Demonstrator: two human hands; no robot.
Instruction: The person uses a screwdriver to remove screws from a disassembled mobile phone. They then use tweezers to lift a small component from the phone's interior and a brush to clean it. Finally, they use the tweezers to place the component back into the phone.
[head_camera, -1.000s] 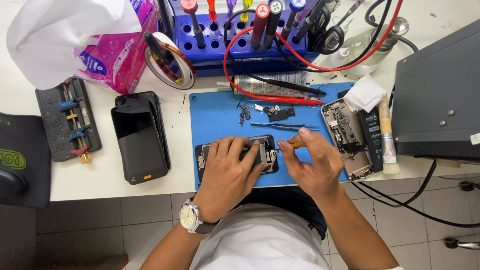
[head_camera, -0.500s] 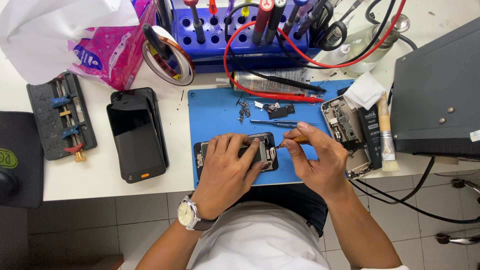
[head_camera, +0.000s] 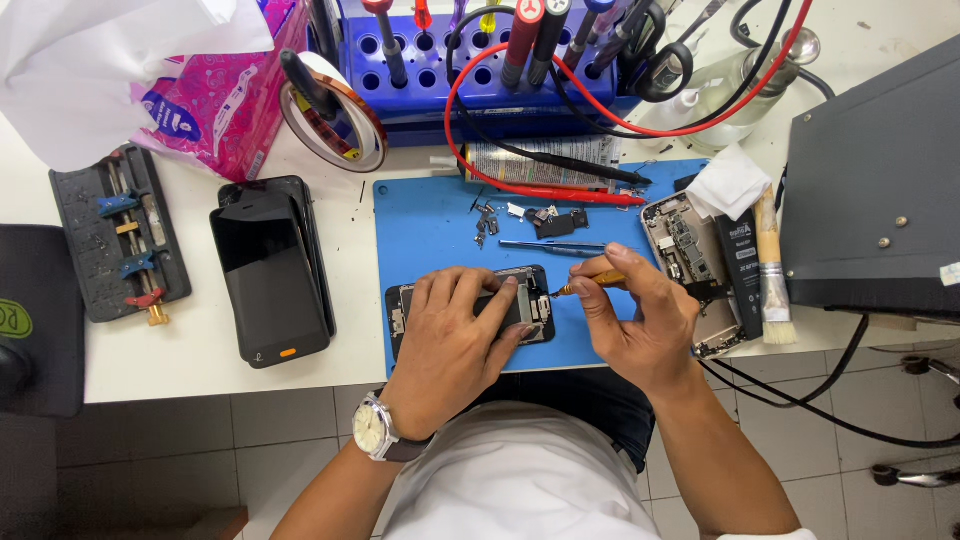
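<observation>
A: Where is the opened black phone body (head_camera: 470, 305) now?

B: It lies flat on the blue rubber mat (head_camera: 430, 225), on the white counter (head_camera: 200, 365). The left hand (head_camera: 455, 345) is spread open and presses on it. The right hand (head_camera: 635, 325) is closed around a thin orange-handled screwdriver (head_camera: 585, 285), with the tip at the phone's right end.

A: How to do this step well?

B: I think: keep the tool straight on the screw, press lightly, and hold the phone firm.
</observation>
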